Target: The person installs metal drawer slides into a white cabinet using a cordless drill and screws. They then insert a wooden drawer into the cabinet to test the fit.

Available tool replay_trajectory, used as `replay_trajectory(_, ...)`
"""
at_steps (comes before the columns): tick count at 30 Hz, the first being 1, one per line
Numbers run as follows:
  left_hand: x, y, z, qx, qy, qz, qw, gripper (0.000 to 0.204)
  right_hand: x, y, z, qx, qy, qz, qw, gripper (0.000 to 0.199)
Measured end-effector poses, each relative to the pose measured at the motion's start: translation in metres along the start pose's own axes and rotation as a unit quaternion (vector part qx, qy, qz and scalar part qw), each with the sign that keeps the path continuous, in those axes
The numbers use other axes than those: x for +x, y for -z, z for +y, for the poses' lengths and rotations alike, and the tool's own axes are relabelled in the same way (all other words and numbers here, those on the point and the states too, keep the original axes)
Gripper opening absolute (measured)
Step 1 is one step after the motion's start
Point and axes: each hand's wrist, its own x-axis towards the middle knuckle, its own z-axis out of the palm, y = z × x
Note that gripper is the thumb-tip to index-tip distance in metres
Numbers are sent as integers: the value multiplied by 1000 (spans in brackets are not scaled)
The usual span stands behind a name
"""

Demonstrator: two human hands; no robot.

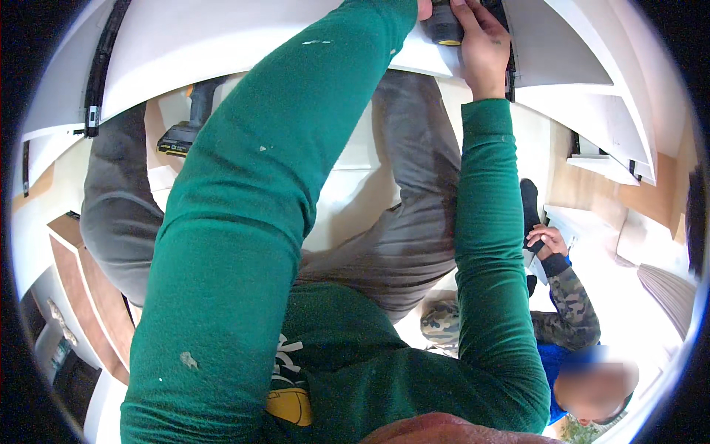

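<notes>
The right hand [486,48], partly curled, touches the dark, yellow-marked tool [445,28] between it and the left hand [424,9] (the frame cuts both, so whether either grips I cannot tell).

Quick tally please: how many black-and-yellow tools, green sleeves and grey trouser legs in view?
Black-and-yellow tools: 2 (upper tool, at the right hand; lower tool)
Green sleeves: 2 (left sleeve, right sleeve)
Grey trouser legs: 2 (left leg, right leg)
Total: 6

The right hand [487,48] touches a black-and-yellow tool [444,28] by a white panel [222,37], a cordless tool [179,136] farther left
</notes>
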Motion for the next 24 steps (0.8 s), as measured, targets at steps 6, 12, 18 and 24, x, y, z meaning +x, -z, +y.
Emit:
replay_trajectory(6, -24, -9, 32, -95, 88, 61, 990, 14, 4, 4, 5, 34, -10, -23, 999, 32)
replay_trajectory(12, -24, -8, 32, -5, 28, 55, 998, 13, 2, 11, 2, 62, -27, -34, 997, 31)
replay_trajectory(18, -13, -4, 23, -123, 75, 40, 989, 9, 2, 13, 3, 47, -23, -32, 998, 32)
replay_trajectory(24, -15, -9, 28, -151, 106, 37, 982, 5, -5, 10, -4, -133, 65, 69, 986, 34)
